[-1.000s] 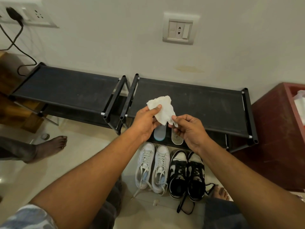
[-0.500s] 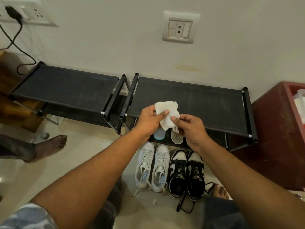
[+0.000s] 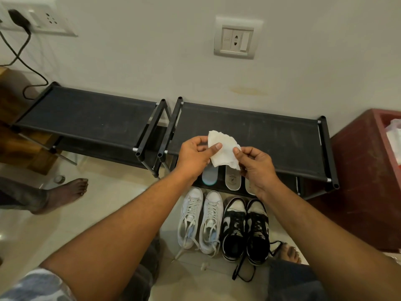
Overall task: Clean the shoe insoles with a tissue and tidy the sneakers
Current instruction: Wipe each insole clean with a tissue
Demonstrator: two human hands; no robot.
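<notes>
A white tissue [image 3: 223, 149] is held flat between both hands above the front edge of the right shoe rack. My left hand [image 3: 194, 156] pinches its left side and my right hand [image 3: 257, 165] pinches its right side. Below the hands, insoles lie on the rack's lower shelf: a light blue insole [image 3: 210, 178], a grey insole [image 3: 233, 180] and another partly hidden by my right wrist. On the floor in front stand a pair of white sneakers [image 3: 200, 221] and a pair of black-and-white sneakers [image 3: 246, 229] with loose laces.
Two black shoe racks [image 3: 271, 135] [image 3: 86, 118] stand side by side against the wall. A dark red bin [image 3: 368, 170] is at the right. Another person's bare foot [image 3: 63, 195] rests on the floor at left. My own foot [image 3: 289, 253] is beside the black sneakers.
The crumpled tissue has been spread flatter between my hands. Both hands have shifted slightly to the right and apart.
</notes>
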